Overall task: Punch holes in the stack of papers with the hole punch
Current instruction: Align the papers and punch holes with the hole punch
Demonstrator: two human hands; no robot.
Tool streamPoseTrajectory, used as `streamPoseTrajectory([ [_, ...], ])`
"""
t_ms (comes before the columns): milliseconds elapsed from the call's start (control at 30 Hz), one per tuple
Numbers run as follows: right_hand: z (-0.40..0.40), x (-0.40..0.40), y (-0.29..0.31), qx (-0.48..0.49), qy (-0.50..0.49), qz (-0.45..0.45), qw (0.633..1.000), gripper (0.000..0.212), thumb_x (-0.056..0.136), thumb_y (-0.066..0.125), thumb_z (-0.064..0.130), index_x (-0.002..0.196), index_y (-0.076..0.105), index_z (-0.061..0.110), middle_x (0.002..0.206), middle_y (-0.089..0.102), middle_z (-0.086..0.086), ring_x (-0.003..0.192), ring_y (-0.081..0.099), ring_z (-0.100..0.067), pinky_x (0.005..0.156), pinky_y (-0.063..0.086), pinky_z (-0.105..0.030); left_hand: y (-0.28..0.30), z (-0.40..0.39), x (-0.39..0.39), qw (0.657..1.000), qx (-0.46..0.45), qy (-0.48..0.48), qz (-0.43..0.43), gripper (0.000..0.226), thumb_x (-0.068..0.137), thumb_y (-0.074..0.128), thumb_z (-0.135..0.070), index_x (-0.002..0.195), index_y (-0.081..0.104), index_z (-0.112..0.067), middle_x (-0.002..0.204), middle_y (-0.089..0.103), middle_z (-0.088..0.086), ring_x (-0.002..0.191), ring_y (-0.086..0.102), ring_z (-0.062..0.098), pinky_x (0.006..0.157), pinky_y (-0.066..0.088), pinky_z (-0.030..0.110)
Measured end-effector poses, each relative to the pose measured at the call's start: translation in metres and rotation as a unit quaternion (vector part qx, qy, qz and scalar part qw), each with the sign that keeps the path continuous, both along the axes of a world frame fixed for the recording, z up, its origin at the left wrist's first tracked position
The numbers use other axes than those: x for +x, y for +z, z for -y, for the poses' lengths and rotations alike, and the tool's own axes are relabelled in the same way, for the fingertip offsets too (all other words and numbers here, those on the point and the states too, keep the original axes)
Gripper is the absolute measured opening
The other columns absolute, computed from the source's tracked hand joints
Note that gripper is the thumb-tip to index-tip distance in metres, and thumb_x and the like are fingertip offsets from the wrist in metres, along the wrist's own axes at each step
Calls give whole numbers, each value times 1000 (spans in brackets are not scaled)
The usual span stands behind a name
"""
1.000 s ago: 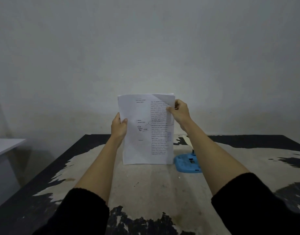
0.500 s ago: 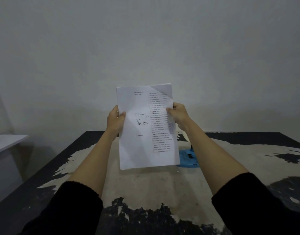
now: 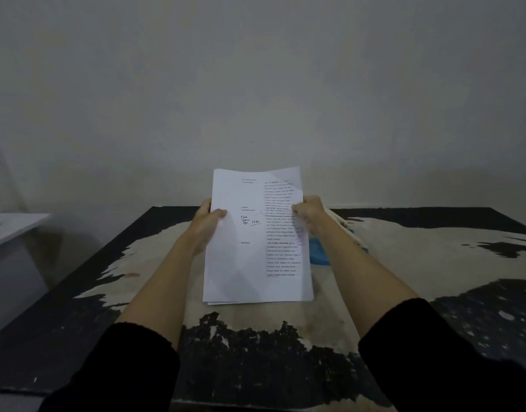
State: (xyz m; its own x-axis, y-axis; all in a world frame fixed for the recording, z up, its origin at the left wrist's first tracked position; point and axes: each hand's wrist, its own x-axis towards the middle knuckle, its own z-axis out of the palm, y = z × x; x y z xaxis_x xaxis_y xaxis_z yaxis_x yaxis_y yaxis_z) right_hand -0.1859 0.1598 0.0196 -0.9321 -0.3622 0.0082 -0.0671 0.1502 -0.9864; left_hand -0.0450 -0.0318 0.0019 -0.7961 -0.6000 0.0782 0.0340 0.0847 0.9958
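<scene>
A white stack of papers (image 3: 250, 263) with printed text and a handwritten note is held in front of me, tilted back above the table. My left hand (image 3: 207, 223) grips its left edge, thumb on the front page. My right hand (image 3: 310, 214) grips the right edge. The blue hole punch (image 3: 319, 252) stands on the table behind the stack's right side, mostly hidden by the papers and my right forearm.
The table (image 3: 404, 263) has a worn top, pale in the middle with black patches around it. A plain wall rises right behind it. A white surface (image 3: 15, 226) juts in at the far left, lower than the wall line.
The stack has come down and tilted toward me, from upright with its lower edge on the table to held lower and flatter. Both hands kept their grip on its edges.
</scene>
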Motion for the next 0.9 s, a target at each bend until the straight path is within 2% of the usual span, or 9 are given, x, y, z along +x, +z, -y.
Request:
streamPoseTrajectory([
  [100,1,1,-8,31,4,-20,999,29,87,50,-7,114,61,-9,115,65,-21,105,64,-33,88,54,-35,-17,3,-1,1000,-4,-14,-13,46,88,54,-2,130,44,-17,113,63,4,94,65,22,72,54,34],
  [200,0,3,-5,112,19,-109,988,19,90,46,0,98,62,-5,99,64,-16,89,60,-26,59,46,-23,-26,7,-7,1000,-30,-4,-5,50,89,55,-2,135,41,-17,119,60,6,99,64,25,80,54,38],
  [367,-8,-9,12,238,-25,-275,931,30,92,40,5,63,38,9,67,41,-1,74,44,-21,49,26,-25,-34,12,-17,998,-53,5,23,47,90,56,-7,132,42,-20,114,57,2,86,61,11,62,51,27],
  [433,-17,-14,17,236,-69,-341,907,22,93,41,7,73,50,3,76,52,-9,75,51,-27,56,32,-25,-38,16,-21,998,-58,8,29,45,91,55,-6,132,42,-18,113,57,2,85,61,11,61,50,26],
  [500,-28,-23,16,262,-91,-390,878,22,94,45,15,101,60,0,102,59,-14,93,57,-28,67,37,-28,-42,17,-26,997,-63,7,33,46,91,54,-5,134,41,-16,114,56,3,88,61,17,65,50,27],
  [633,-44,-42,-1,335,-56,-272,900,60,91,50,45,134,41,4,138,40,-16,127,40,-31,92,42,-39,-49,13,-37,997,-60,2,49,46,91,52,-2,134,42,-18,113,56,4,86,60,17,62,48,26],
  [733,-49,-51,-12,291,-34,-106,950,89,87,48,58,150,16,3,156,13,-15,140,27,-34,109,33,-43,-55,8,-45,996,-57,6,68,41,91,50,0,128,46,-19,112,56,4,84,59,18,61,46,24],
  [800,-51,-56,-12,243,-24,-47,969,91,84,52,58,148,21,1,157,15,-15,135,38,-35,96,46,-39,-57,2,-52,994,-73,6,80,39,92,49,0,126,47,-19,111,55,4,85,57,19,60,44,22],
  [900,-54,-65,-7,202,3,-6,979,62,79,63,53,115,47,5,129,52,-19,89,65,-29,46,49,-20,-58,-7,-65,993,-74,5,92,47,91,49,1,133,44,-18,111,54,2,93,54,23,70,45,28],
])
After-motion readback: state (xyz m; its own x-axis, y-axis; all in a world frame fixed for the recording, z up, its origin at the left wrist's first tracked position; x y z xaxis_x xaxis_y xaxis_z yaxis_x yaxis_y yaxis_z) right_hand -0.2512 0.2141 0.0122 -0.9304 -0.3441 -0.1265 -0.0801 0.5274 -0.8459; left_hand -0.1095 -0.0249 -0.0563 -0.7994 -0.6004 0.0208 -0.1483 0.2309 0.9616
